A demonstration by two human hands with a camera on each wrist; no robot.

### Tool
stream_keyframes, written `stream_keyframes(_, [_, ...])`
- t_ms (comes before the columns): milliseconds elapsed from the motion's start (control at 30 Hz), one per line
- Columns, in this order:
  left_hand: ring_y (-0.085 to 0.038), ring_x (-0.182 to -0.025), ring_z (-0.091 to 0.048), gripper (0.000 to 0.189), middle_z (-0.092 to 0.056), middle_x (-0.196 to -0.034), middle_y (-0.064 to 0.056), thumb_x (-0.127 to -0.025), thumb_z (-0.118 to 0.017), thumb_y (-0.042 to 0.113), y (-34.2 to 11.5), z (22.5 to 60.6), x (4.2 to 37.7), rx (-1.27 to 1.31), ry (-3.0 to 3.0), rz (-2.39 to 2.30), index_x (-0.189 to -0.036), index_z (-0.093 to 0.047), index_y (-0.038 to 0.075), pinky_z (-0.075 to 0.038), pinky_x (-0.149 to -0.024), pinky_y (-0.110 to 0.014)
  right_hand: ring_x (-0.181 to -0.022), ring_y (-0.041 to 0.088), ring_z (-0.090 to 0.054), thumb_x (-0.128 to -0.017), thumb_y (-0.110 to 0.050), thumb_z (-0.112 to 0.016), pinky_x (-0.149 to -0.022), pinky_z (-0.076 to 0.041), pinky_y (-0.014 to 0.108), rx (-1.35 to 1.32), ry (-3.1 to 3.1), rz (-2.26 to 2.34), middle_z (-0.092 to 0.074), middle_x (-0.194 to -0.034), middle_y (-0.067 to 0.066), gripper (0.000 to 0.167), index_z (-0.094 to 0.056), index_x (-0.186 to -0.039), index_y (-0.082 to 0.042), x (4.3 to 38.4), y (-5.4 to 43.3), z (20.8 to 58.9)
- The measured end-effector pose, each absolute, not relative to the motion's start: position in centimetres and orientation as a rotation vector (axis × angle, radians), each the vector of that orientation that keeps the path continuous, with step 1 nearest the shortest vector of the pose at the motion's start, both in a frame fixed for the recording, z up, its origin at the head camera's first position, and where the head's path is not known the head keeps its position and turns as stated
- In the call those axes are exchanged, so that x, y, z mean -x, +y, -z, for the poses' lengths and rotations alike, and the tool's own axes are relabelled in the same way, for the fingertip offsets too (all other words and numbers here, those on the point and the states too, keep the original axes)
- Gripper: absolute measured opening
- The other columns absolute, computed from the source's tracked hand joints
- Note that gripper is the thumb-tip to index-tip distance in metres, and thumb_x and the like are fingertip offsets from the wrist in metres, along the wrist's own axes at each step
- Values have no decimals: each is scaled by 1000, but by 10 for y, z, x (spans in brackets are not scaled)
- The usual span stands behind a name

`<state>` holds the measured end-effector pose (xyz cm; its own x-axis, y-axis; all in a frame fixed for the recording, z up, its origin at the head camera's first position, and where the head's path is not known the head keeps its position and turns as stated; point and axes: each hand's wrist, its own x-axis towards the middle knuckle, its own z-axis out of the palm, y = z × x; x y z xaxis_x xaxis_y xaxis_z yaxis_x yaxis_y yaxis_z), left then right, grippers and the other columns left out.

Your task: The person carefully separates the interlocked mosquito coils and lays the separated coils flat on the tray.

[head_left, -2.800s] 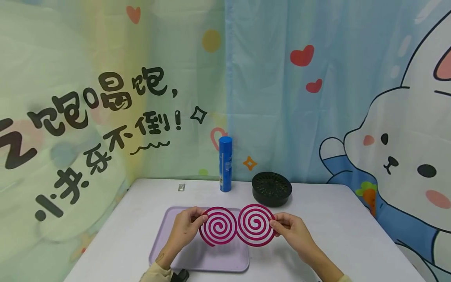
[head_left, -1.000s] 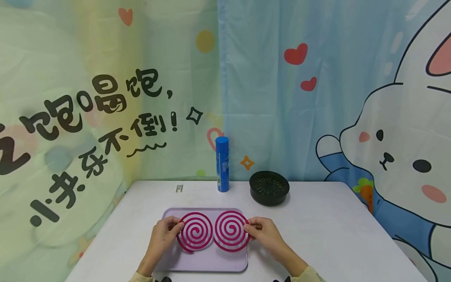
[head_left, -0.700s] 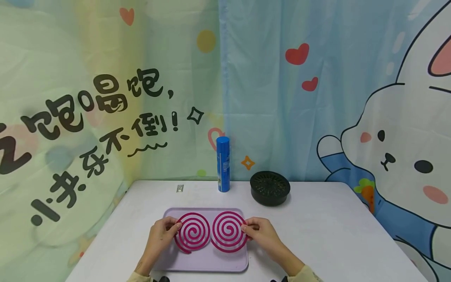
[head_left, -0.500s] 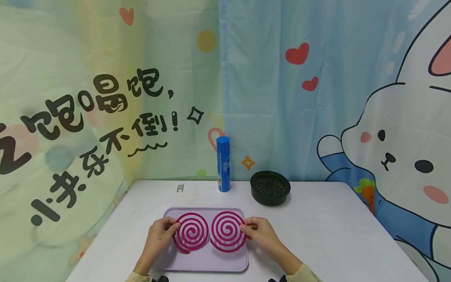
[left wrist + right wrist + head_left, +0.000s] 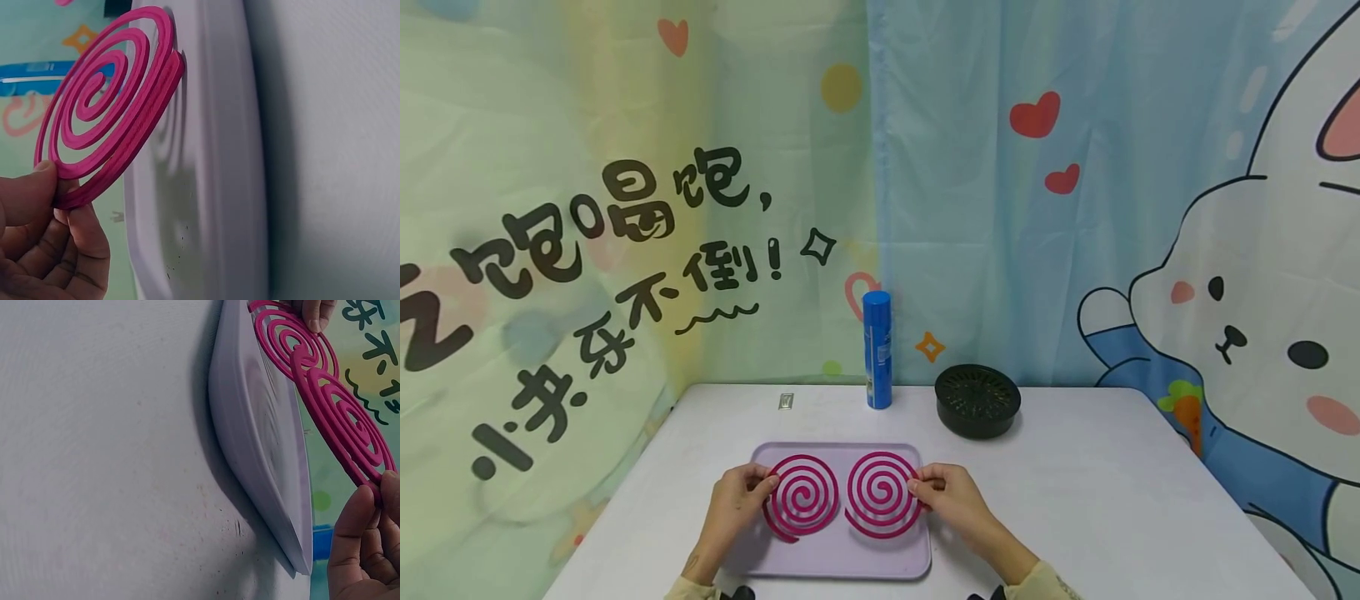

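Two magenta mosquito coils are held up over a lavender tray (image 5: pixel 850 563), side by side with a narrow gap between them. My left hand (image 5: pixel 733 504) pinches the outer left edge of the left coil (image 5: pixel 803 497) between thumb and fingers. On the other side, my right hand (image 5: pixel 961 502) pinches the right coil (image 5: pixel 883 494) by its outer right edge. In the left wrist view the left coil's blunt outer end (image 5: pixel 177 62) points away from the fingers. The right wrist view shows the right coil (image 5: pixel 326 432) tilted, overlapping the left one behind it.
Behind the tray a blue spray can (image 5: pixel 877 350) stands upright on the white table (image 5: pixel 1075 500). To its right sits a round black slotted holder (image 5: pixel 977 402). A small metal piece (image 5: pixel 786 401) lies near the back edge. A printed curtain (image 5: pixel 940 208) hangs behind.
Both hands have shifted left, bringing the coils over the tray. The coils, which met at their inner edges before, have come apart, the left one moving further left.
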<state>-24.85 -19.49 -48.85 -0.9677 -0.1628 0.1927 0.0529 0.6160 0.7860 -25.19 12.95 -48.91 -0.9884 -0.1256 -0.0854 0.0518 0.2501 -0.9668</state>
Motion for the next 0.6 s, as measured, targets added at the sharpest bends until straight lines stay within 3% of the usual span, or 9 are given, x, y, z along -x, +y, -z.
stream_keyframes(600, [-10,-63,-55,7,-68,-70,-2,-88,-73,6,-196,487,250,-148,-2648,1180,-85,-72,0,-43,-57,-24,-75,13,-59,-97,-13,-69,-67,-56,26,59,2385,1817,-67,-85,6,19,-67,-103,5,252,126,489])
